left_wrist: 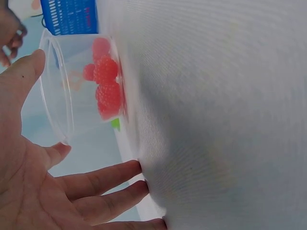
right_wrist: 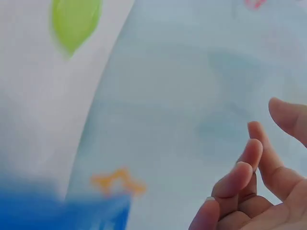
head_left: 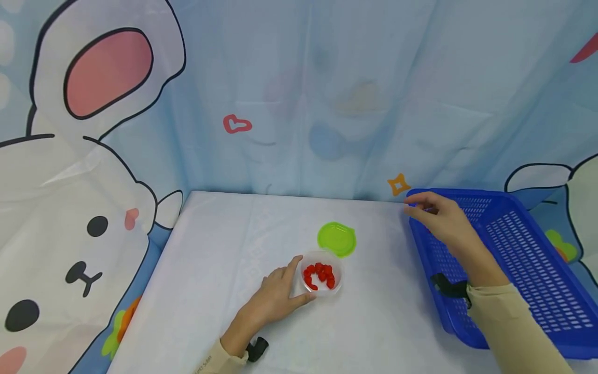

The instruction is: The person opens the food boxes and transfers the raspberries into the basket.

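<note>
A clear plastic tub (head_left: 339, 283) stands upright on the white table, with several red raspberries (head_left: 322, 271) at its bottom. My left hand (head_left: 275, 296) holds it from the left, thumb and index fingertip at opposite parts of the rim. In the left wrist view the other fingers (left_wrist: 103, 179) reach down to the tablecloth. Just behind the tub lies a round green lid (head_left: 336, 238) with a small tab. My right hand (head_left: 441, 218) hovers over the left far part of a blue basket (head_left: 422, 275), fingers loosely bent and nothing between them.
The blue plastic basket with mesh walls takes up the table's right side. A light blue curtain (head_left: 289, 78) with cartoon prints hangs behind the table's back edge, and a printed rabbit (head_left: 56, 208) covers the cloth at the left.
</note>
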The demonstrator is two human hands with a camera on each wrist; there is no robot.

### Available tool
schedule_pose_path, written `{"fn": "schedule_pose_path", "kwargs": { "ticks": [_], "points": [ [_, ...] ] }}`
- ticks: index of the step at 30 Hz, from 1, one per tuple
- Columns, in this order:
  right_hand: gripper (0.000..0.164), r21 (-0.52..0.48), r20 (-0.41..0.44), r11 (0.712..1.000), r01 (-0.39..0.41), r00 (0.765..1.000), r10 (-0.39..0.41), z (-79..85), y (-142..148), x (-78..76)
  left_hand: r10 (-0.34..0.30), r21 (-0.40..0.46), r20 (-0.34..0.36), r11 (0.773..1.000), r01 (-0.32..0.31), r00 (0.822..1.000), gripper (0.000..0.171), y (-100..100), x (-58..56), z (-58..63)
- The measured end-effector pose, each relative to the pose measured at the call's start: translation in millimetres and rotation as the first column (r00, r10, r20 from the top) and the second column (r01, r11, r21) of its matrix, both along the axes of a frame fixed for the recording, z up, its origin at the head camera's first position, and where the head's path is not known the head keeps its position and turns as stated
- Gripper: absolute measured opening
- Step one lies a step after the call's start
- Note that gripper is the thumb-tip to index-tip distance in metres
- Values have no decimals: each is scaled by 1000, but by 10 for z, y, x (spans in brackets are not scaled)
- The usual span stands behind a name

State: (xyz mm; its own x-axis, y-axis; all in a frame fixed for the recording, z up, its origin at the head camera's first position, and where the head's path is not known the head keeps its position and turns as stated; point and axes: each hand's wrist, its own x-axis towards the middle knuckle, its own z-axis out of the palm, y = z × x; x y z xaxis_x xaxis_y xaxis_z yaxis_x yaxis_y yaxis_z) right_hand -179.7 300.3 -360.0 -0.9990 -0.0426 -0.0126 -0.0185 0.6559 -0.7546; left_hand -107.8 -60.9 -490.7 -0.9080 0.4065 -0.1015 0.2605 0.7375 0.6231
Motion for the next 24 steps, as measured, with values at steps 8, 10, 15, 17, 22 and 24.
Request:
{"fn": "schedule_pose_path", "kwargs": {
  "ticks": [8, 10, 15, 17, 22, 24],
  "points": [
    [24, 3, -182, 992, -124, 976, 122, -220, -830, 141, -2, -14, -3, 1000, 2, 1000, 92, -16, 5, 1],
    [20, -18, -203, 991, -129, 971, 122, -369, -962, 129, -2, -15, -1, 1000, 2, 1000, 92, -14, -1, 8],
    [18, -82, -172, 979, -188, 970, 172, -773, -1146, 112, -1, -22, 0, 1000, 1, 1000, 93, -14, -8, 11],
    [19, -94, -152, 972, -216, 968, 200, -902, -1186, 119, -1, -24, -2, 1000, 1, 1000, 93, -17, -7, 7],
    [16, -102, -116, 961, -258, 962, 246, -1100, -1253, 144, -5, -26, -10, 1000, 5, 1000, 93, -24, -7, -3],
    [14, -101, -96, 957, -274, 960, 264, -1158, -1278, 151, -9, -28, -11, 1000, 8, 1000, 93, -28, -3, -4]
  ]
}}
